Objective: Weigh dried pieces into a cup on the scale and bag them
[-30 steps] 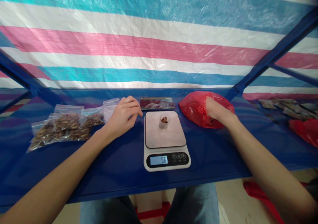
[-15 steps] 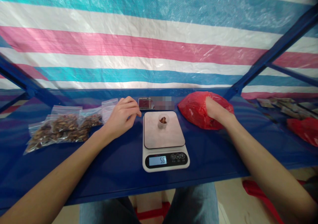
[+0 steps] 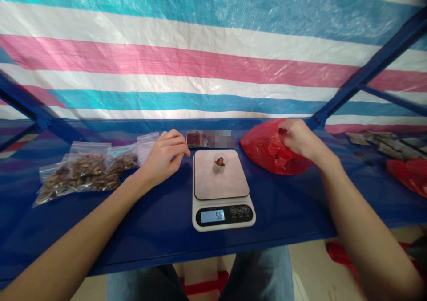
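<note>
You sit at what is probably a small packing stall: a striped plastic tarp (image 3: 213,60) hangs behind a blue metal shelf (image 3: 156,216), with a digital scale (image 3: 223,194) and filled zip bags (image 3: 85,172) on it.

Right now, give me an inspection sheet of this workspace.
Surface: blue shelf, bare at the front.
Things: scale reads 5.6; small cup on it holds brown pieces; red bag to its right.
Clutter: clear zip bags of brown pieces at left; dark flat item behind the scale; more packets far right.
Hands: left hand curled, resting beside the scale, holding nothing visible; right hand at the red bag's top, fingers pinched.
Cables: nothing seen.
Surroundings: striped tarp behind; blue frame bars.
</note>
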Available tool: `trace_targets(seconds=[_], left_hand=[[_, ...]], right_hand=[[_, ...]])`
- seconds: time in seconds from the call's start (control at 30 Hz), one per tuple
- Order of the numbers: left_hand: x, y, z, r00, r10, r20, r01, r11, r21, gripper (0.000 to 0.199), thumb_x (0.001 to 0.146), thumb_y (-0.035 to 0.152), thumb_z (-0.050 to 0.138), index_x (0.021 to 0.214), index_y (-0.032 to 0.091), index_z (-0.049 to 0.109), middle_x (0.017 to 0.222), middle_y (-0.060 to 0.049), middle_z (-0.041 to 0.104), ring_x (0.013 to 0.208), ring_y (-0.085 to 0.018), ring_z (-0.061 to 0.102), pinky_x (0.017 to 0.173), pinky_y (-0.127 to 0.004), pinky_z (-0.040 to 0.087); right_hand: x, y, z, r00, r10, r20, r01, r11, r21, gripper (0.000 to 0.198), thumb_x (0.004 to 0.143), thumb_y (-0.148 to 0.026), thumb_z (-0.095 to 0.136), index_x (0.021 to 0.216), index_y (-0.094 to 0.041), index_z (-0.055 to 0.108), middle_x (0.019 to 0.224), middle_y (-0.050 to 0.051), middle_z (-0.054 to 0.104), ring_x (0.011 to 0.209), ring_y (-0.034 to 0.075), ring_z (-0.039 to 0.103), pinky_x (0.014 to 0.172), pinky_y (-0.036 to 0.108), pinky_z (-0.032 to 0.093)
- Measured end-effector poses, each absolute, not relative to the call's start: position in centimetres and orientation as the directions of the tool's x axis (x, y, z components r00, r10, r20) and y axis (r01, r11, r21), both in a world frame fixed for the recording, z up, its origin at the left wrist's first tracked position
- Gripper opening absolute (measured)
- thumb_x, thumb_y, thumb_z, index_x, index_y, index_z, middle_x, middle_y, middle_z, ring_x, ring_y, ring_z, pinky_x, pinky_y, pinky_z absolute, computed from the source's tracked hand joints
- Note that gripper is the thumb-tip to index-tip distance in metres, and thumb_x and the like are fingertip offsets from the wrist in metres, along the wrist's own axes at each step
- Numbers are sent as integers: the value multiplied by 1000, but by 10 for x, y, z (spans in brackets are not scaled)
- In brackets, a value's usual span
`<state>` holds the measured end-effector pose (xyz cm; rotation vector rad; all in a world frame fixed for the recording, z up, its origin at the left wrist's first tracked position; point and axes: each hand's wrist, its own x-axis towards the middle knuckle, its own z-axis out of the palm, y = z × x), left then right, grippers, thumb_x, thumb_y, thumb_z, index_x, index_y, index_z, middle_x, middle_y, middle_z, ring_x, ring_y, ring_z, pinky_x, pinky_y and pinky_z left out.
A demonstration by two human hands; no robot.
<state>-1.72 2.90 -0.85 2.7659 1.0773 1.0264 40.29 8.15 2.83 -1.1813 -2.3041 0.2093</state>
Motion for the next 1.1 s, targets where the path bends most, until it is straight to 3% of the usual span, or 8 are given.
trace_targets(seconds=[0.1, 0.23, 0.43, 0.57, 0.73, 0.93, 1.1], left_hand=[[-17, 29, -10, 547, 600, 583, 606, -765, 218, 35, 96, 6, 46, 76, 21, 72, 83, -4, 75, 94, -24, 61, 83, -40, 43], [-18, 30, -10, 544, 598, 588, 607, -765, 216, 34, 95, 5, 47, 77, 20, 72, 83, -4, 75, 94, -24, 61, 83, -39, 42], [-19, 30, -8, 543, 616, 571, 616, -754, 227, 35, 95, 5, 46, 77, 20, 72, 84, -4, 76, 96, -24, 61, 85, -40, 43], [-19, 31, -9, 555, 610, 566, 617, -758, 212, 35, 95, 6, 47, 77, 20, 73, 84, -4, 76, 96, -24, 61, 82, -40, 42], [-19, 30, -10, 558, 590, 583, 603, -771, 204, 34, 95, 5, 48, 77, 19, 72, 84, -4, 75, 95, -24, 60, 82, -39, 41], [-20, 30, -9, 559, 577, 595, 594, -780, 199, 35, 97, 4, 47, 78, 19, 72, 85, -4, 75, 96, -24, 59, 82, -39, 40], [-19, 29, -9, 563, 562, 606, 591, -786, 179, 34, 98, 4, 48, 77, 19, 70, 84, -4, 74, 95, -23, 59, 79, -39, 39]], right_hand=[[406, 72, 39, -406, 826, 390, 754, 544, -367, 14, 82, -17, 60, 69, -22, 63, 68, 6, 70, 59, 18, 57, 60, 32, 46], [411, 56, 55, -318, 863, 392, 750, 482, -453, 14, 92, -33, 69, 96, -22, 77, 93, 11, 80, 80, 26, 72, 74, 38, 55], [397, 35, 80, -264, 832, 488, 726, 504, -467, 11, 93, -37, 76, 95, -27, 79, 99, 9, 81, 90, 29, 73, 82, 43, 58], [351, 25, 88, -471, 763, 443, 646, 640, -415, 14, 99, -32, 71, 103, -23, 80, 104, 9, 81, 91, 25, 75, 83, 39, 57], [283, 18, 85, -793, 554, 253, 471, 821, -322, 22, 107, -21, 58, 109, -19, 79, 106, 7, 77, 92, 20, 73, 82, 32, 52], [258, 17, 82, -853, 522, 24, 492, 819, -296, 27, 109, -18, 52, 100, -16, 78, 101, 6, 72, 85, 17, 68, 77, 30, 47], [255, 16, 88, -836, 547, -46, 542, 807, -234, 29, 109, -19, 50, 100, -18, 77, 101, 6, 71, 82, 17, 66, 72, 30, 42]])
